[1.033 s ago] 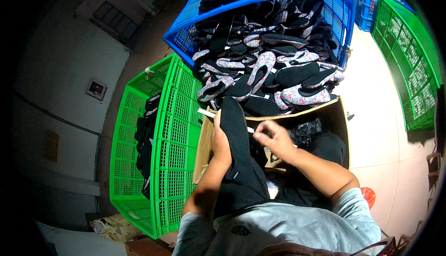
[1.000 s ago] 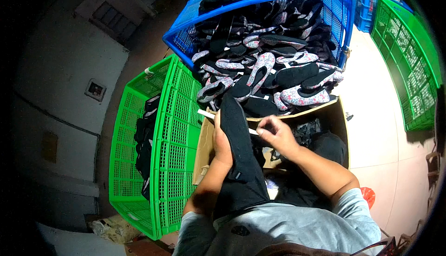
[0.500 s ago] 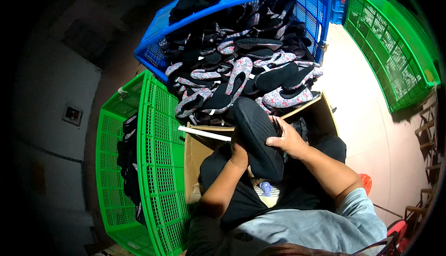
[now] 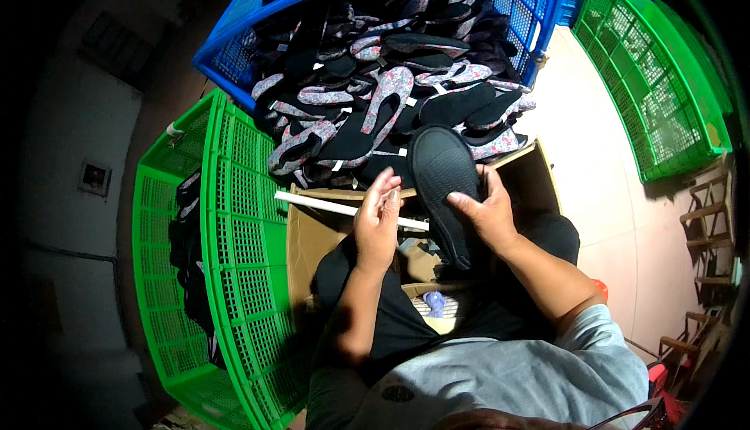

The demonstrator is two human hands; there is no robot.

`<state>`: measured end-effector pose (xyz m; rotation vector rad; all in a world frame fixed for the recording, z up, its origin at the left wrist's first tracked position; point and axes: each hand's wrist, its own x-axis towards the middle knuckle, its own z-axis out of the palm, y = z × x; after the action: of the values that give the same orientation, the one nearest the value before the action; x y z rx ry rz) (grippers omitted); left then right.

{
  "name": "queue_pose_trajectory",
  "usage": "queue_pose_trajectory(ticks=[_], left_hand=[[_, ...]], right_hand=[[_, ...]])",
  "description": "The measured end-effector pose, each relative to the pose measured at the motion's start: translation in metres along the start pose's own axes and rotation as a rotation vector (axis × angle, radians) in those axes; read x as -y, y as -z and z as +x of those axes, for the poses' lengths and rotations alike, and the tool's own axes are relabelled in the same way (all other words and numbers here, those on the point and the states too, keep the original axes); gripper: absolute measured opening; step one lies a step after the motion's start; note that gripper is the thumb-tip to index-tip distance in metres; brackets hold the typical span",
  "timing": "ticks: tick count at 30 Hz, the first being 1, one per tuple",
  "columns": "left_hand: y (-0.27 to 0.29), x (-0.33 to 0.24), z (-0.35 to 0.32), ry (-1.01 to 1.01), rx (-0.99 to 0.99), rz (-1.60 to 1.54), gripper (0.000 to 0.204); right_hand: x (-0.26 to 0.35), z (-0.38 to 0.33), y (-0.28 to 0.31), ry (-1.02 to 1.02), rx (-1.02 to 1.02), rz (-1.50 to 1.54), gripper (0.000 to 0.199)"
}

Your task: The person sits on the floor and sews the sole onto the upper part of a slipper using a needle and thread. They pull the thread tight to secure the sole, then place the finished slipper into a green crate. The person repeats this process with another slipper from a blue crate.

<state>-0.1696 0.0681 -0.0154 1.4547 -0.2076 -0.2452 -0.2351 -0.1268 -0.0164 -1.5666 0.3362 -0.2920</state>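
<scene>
A black slipper (image 4: 442,176) is held up over my lap, its textured sole toward me. My right hand (image 4: 494,210) grips it along the right edge, thumb lying across the sole. To its left, my left hand (image 4: 376,223) is raised with fingers stretched out and nothing in it, a small gap from the slipper. A thin white strip (image 4: 328,206) runs behind my left hand, across a cardboard box (image 4: 306,262). Beyond the hands lies a heap of black slippers with floral lining, such as one floral slipper (image 4: 389,94).
The heap spills out of a tipped blue crate (image 4: 547,8). At my left stands a green crate (image 4: 254,219) with dark items in its compartment. Another green crate (image 4: 648,78) is at the far right, above wooden racks (image 4: 707,231). A small purple object (image 4: 434,302) lies between my legs.
My left hand has let go of the slipper and moved left, its fingers now extended. The slipper has turned in my right hand, so its sole shows more fully. The view has shifted slightly.
</scene>
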Motion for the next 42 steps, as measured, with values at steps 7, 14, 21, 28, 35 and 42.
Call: queue_pose_trajectory(ticks=[7,14,21,28,35,42], left_hand=[[-0.010,0.030,0.008,0.028,-0.186,0.023,0.073],[-0.028,0.009,0.000,-0.052,-0.272,0.425,0.051],[-0.033,0.035,0.000,-0.151,-0.319,0.456,0.038],[-0.043,0.021,-0.002,-0.241,-0.294,0.510,0.040],[-0.044,0.022,-0.011,-0.255,-0.167,0.587,0.038],[-0.038,0.036,-0.009,-0.284,-0.154,0.724,0.034]], right_hand=[[-0.039,-0.013,-0.026,0.149,0.222,-0.024,0.062],[-0.046,-0.018,-0.027,0.148,0.022,-0.067,0.065],[-0.034,-0.018,-0.030,0.111,-0.110,-0.136,0.040],[-0.048,-0.007,-0.030,0.009,-0.115,0.164,0.029],[-0.031,-0.002,-0.027,0.081,-0.185,-0.095,0.027],[-0.029,0.004,-0.025,0.153,-0.067,-0.321,0.033]])
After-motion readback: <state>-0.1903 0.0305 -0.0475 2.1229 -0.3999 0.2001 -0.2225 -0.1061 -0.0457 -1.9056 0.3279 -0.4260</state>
